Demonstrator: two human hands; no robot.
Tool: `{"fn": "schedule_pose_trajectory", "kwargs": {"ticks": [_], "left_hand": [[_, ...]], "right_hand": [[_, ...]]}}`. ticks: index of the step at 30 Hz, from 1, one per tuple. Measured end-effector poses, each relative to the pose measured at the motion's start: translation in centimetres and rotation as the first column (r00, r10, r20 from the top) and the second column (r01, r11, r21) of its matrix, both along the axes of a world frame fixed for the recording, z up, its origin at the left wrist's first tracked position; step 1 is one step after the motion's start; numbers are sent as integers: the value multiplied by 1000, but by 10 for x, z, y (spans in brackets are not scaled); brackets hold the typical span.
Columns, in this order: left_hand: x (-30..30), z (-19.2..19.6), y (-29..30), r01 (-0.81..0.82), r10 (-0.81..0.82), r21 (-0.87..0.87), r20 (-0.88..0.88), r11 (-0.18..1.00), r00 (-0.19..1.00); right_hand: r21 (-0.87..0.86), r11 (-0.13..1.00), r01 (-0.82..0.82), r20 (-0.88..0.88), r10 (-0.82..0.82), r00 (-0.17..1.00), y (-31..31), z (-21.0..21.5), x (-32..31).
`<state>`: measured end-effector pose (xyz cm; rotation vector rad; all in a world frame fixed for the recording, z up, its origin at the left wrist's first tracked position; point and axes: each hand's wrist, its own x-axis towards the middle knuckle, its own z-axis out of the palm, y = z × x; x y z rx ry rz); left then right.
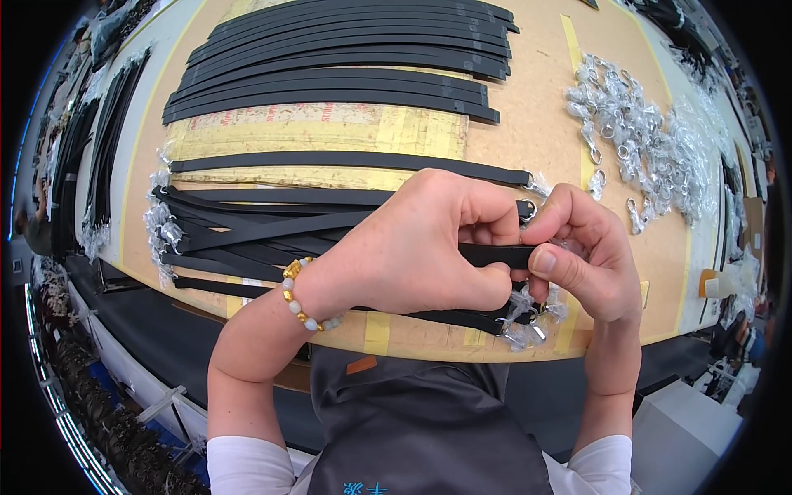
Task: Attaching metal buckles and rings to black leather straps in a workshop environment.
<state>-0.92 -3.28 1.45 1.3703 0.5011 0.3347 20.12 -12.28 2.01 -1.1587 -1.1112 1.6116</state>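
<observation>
A black strap (pixel 493 255) runs between my two hands above the near part of the table. My left hand (pixel 421 243), with a beaded bracelet on its wrist, closes round the strap. My right hand (pixel 582 256) pinches the strap's end between thumb and fingers; some clear plastic shows behind these fingers. Beneath and beside my hands lies a loose pile of black straps (pixel 264 231) with plastic-wrapped metal clasps (pixel 161 219) at their left ends. More wrapped clasps (pixel 528 322) lie just under my right hand. One strap (pixel 346 159) lies straight beyond the pile.
Flat black straps (pixel 355 41) lie in rows at the far side, partly on a yellow-taped cardboard sheet (pixel 330 136). Plastic-wrapped metal hooks (pixel 635 140) are heaped at the right. More black straps (pixel 115 140) hang together at the left. A white box (pixel 685 429) stands at the lower right.
</observation>
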Motion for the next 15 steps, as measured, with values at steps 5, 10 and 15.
{"fn": "schedule_pose_trajectory", "kwargs": {"ticks": [5,10,15], "left_hand": [[-1,-5,1,-10,9,40,19,999,1000],[-1,-2,3,-26,28,49,-41,998,999],[-1,-2,3,-43,42,-20,-60,999,997]], "right_hand": [[18,1000,-6,-10,6,1000,0,0,-1],[-8,1000,7,16,-7,1000,0,1,-1],[4,1000,11,-12,-11,1000,0,1,-1]]}}
